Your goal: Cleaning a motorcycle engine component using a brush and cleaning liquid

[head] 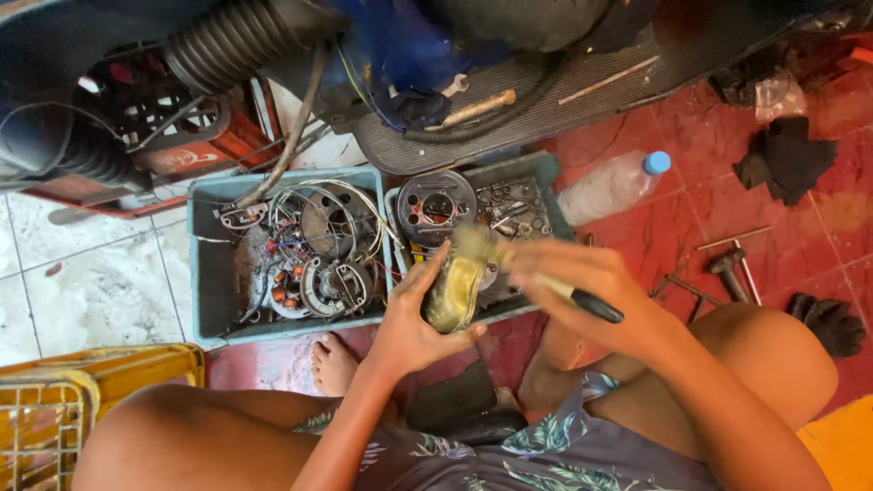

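Left hand [414, 318] fingers grip metal part [455, 286] | right hand [582, 286] fingers grip brush [582, 300] | bins [205, 273] just ahead

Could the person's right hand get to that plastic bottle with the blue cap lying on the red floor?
Probably yes. The plastic bottle lies in the open just beyond the right hand, nothing between them. But that hand already holds a black-handled brush, so it would need freeing first.

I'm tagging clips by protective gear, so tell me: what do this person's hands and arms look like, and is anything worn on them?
Both the left hand and the right hand are bare: no gloves, rings, watch or bands that show. Both forearms are bare too, with no sleeves reaching them. The only clothing in view is a dark blue garment with a pale leaf print at the lap.
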